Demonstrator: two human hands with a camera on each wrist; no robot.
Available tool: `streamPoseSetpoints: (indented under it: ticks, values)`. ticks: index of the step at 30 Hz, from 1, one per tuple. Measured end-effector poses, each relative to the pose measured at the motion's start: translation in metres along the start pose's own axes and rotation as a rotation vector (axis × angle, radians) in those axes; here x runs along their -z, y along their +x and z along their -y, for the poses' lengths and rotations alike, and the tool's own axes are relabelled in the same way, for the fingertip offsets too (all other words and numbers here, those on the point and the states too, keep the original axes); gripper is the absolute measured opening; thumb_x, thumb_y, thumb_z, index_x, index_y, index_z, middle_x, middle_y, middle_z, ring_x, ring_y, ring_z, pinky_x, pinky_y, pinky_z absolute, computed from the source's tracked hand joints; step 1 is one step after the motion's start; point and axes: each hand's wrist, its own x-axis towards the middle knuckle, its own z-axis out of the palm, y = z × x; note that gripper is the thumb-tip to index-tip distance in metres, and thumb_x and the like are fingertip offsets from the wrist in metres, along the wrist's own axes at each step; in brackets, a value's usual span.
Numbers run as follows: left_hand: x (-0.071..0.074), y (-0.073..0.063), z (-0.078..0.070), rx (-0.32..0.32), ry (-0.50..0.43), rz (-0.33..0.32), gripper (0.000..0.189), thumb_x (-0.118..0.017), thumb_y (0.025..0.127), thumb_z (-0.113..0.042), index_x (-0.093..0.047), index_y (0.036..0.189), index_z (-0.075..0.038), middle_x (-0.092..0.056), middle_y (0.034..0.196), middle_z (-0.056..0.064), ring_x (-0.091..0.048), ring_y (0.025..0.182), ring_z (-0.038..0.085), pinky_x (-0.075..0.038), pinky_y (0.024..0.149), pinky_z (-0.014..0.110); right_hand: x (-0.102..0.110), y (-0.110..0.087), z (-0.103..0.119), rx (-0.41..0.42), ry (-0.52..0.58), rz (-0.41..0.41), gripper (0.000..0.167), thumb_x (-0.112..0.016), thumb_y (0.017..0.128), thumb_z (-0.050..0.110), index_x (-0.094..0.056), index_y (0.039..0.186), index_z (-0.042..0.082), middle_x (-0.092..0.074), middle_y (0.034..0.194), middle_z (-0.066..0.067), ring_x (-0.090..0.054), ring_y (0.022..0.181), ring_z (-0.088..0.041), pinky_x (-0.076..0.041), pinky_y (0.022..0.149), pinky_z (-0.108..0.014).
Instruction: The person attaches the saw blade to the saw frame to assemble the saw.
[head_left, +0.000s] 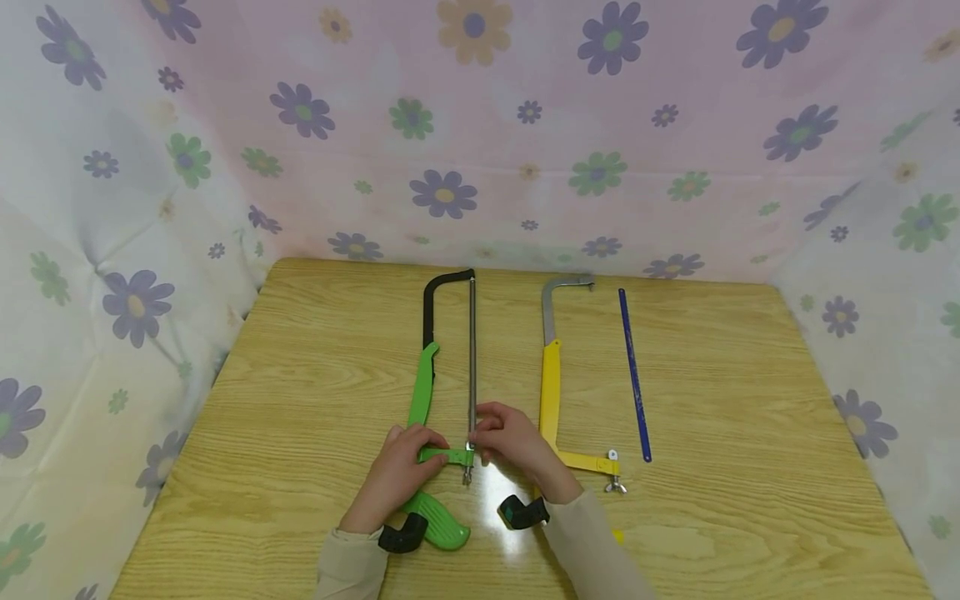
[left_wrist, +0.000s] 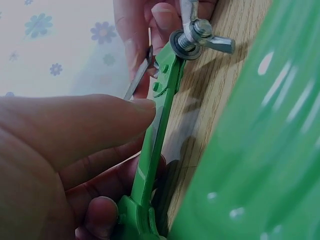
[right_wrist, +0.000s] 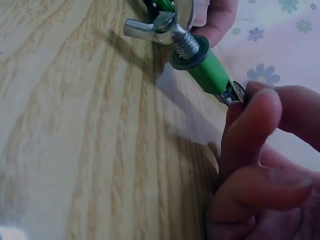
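Note:
A hacksaw with a green handle [head_left: 422, 387] and black front frame [head_left: 428, 312] lies on the table, its grey blade [head_left: 472, 358] running along its right side. My left hand [head_left: 397, 471] grips the hacksaw's green cross arm [left_wrist: 156, 117], thumb on one side and fingers beneath. At the arm's end sits a metal wing nut [left_wrist: 202, 32] on a threaded bolt with a washer. My right hand [head_left: 517, 437] pinches the near end of the blade beside the arm's tip, where a small metal peg [right_wrist: 230, 96] shows. The fingertips partly hide that blade end.
Right of my hands lies a second hacksaw with a yellow handle [head_left: 551, 387], grey frame [head_left: 548, 312] and a wing nut [head_left: 616, 485]; my right forearm covers part of it. Farther right is a loose blue blade [head_left: 634, 375]. Flowered cloth [head_left: 525, 133] hangs behind the wooden table [head_left: 750, 400].

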Motion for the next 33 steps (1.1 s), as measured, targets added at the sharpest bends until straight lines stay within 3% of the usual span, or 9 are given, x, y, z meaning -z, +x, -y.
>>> streamPoseSetpoints:
  ticks: [10, 15, 25, 33]
  values:
    - [0.002, 0.0, -0.001, 0.016, -0.002, 0.014, 0.009, -0.065, 0.081, -0.028, -0.063, 0.091, -0.026, -0.054, 0.087, -0.013, -0.032, 0.072, 0.011, -0.032, 0.061, 0.024, -0.001, -0.001, -0.005, 0.031, -0.088, 0.015, 0.054, -0.063, 0.082, 0.01, -0.039, 0.129, -0.004, -0.059, 0.09, -0.013, -0.061, 0.067, -0.024, -0.048, 0.058, -0.031]
    - [0.002, 0.0, -0.001, 0.016, -0.007, 0.016, 0.01, -0.065, 0.081, -0.028, -0.063, 0.091, -0.027, -0.054, 0.086, -0.013, -0.032, 0.072, 0.012, -0.032, 0.061, 0.024, -0.004, -0.007, 0.004, 0.037, -0.123, 0.021, 0.053, -0.061, 0.083, 0.008, -0.037, 0.129, -0.006, -0.06, 0.091, -0.015, -0.062, 0.069, -0.029, -0.046, 0.052, -0.028]
    - [0.002, 0.0, -0.002, 0.022, -0.007, 0.019, 0.01, -0.064, 0.082, -0.029, -0.063, 0.092, -0.026, -0.055, 0.088, -0.013, -0.032, 0.072, 0.012, -0.032, 0.061, 0.024, 0.0, 0.009, -0.026, 0.043, -0.112, 0.011, 0.056, -0.064, 0.082, 0.015, -0.039, 0.13, 0.0, -0.061, 0.088, -0.008, -0.059, 0.058, -0.018, -0.042, 0.044, -0.025]
    - [0.001, 0.0, -0.002, 0.013, -0.005, 0.016, 0.011, -0.065, 0.081, -0.028, -0.064, 0.091, -0.024, -0.055, 0.088, -0.012, -0.032, 0.072, 0.012, -0.032, 0.061, 0.024, 0.0, 0.007, -0.026, 0.052, -0.08, -0.011, 0.055, -0.064, 0.082, 0.016, -0.04, 0.13, 0.003, -0.061, 0.088, -0.009, -0.061, 0.063, -0.021, -0.043, 0.046, -0.025]
